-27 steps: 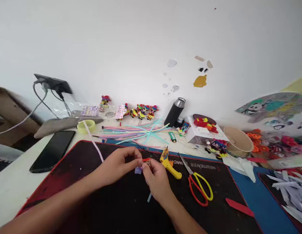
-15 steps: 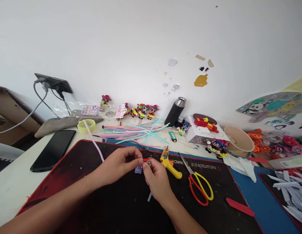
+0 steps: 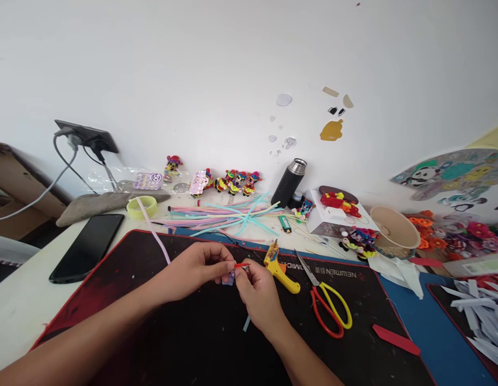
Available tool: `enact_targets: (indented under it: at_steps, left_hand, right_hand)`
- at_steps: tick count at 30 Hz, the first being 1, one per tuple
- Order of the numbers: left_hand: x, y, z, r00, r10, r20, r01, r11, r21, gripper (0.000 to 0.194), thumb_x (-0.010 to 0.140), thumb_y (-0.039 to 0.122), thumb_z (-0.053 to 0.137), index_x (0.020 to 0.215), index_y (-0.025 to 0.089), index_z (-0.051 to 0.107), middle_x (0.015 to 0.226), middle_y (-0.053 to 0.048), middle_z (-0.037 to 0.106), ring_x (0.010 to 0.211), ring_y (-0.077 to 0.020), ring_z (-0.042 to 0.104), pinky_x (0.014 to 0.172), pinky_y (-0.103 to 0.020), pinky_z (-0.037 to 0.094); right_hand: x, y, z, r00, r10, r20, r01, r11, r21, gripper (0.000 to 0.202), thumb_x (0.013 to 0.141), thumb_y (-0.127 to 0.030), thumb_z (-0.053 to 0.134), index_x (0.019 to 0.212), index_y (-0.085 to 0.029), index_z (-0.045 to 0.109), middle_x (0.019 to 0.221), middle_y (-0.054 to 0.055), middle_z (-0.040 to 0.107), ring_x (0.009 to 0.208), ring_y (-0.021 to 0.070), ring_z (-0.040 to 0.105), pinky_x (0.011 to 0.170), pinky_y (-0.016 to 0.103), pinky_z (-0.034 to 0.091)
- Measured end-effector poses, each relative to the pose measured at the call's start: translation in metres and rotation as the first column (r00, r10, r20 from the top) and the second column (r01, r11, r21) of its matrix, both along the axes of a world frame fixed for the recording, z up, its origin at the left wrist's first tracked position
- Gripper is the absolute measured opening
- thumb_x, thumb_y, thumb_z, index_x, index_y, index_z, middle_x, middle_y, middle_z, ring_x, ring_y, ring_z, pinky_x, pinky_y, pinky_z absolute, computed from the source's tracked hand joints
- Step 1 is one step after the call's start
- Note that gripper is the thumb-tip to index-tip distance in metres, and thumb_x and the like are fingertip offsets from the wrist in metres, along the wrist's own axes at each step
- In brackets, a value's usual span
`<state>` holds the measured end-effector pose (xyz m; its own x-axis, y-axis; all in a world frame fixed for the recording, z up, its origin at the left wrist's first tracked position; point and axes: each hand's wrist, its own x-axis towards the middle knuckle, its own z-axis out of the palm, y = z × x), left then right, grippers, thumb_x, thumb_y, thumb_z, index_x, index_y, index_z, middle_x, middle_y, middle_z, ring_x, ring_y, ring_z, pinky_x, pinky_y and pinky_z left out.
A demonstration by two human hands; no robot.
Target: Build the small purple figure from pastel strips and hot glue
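Between the hands [image 3: 198, 271] [image 3: 259, 297], a red strip [image 3: 243, 265] runs lengthwise left to right.

Here's the red strip [image 3: 243, 265], small purple piece [image 3: 229, 280] right beside it
Slim red, nearly level between left hand [image 3: 201, 269] and right hand [image 3: 257, 295]; purple partly hidden

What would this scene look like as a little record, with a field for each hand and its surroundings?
Left hand: pinching a small red piece, a purple bit below it
Right hand: fingertips on the same piece
Held detail: mostly hidden by fingers
Under hands: black mat
To the right: yellow glue gun, scissors
Behind: pastel strips, black flask
Far left: phone
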<state>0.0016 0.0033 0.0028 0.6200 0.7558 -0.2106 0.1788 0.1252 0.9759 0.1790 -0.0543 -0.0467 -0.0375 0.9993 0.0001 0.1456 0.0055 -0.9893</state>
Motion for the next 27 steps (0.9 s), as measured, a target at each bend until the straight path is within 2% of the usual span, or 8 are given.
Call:
enact_targets:
  at_steps: [6,11,16,20,27]
  left_hand:
    - [0.0007,0.0015,-0.0001,1.0,0.015,0.0,-0.015,0.999,-0.032,0.041,0.086,0.057,0.074,0.083,0.017,0.068,0.072,0.001,0.067,0.067,-0.0146,0.058,0.065,-0.026,0.046]
    - [0.0019,0.001,-0.0006,1.0,0.028,0.008,-0.028,0.999,-0.035,0.045,0.086,0.061,0.073,0.081,0.017,0.067,0.071,0.0,0.067,0.066,-0.0145,0.058,0.065,-0.027,0.046]
    - [0.0016,0.0012,-0.0009,0.999,0.034,0.016,-0.033,0.999,-0.035,0.047,0.085,0.063,0.074,0.082,0.017,0.067,0.071,0.001,0.066,0.065,-0.0138,0.057,0.064,-0.026,0.046]
    - [0.0023,0.0007,-0.0001,0.999,0.035,0.012,-0.035,0.999,-0.034,0.047,0.086,0.064,0.072,0.082,0.017,0.067,0.071,0.0,0.067,0.065,-0.0141,0.057,0.064,-0.027,0.047]
    - [0.004,0.0001,0.0002,0.998,0.056,0.011,-0.055,0.997,-0.046,0.051,0.083,0.067,0.074,0.08,0.017,0.066,0.071,0.001,0.065,0.065,-0.0146,0.056,0.064,-0.027,0.047]
  right_hand:
    - [0.0006,-0.0007,0.0035,0.999,0.026,0.03,-0.027,0.999,0.036,0.025,0.093,-0.033,0.053,0.074,-0.019,0.06,0.067,-0.003,0.051,0.06,0.013,0.039,0.055,0.026,0.032]
    - [0.0006,0.0,0.0058,0.999,-0.004,0.052,0.002,0.999,0.045,0.026,0.092,-0.033,0.055,0.069,-0.021,0.054,0.062,-0.005,0.044,0.057,0.0125,0.035,0.052,0.025,0.029]
    - [0.0003,-0.0003,0.0053,0.999,0.035,0.037,-0.036,0.999,0.039,0.027,0.094,-0.035,0.054,0.074,-0.019,0.061,0.066,-0.003,0.051,0.06,0.0133,0.04,0.055,0.026,0.033]
    - [0.0003,0.0,0.0058,0.999,0.019,0.05,-0.021,0.999,0.032,0.027,0.094,-0.035,0.055,0.072,-0.019,0.06,0.065,-0.003,0.048,0.06,0.0131,0.039,0.055,0.025,0.031]
    - [-0.0011,0.0002,0.009,0.997,0.067,-0.049,-0.066,0.997,0.04,0.029,0.095,-0.038,0.058,0.075,-0.019,0.066,0.073,0.001,0.058,0.065,0.0155,0.046,0.059,0.026,0.038]
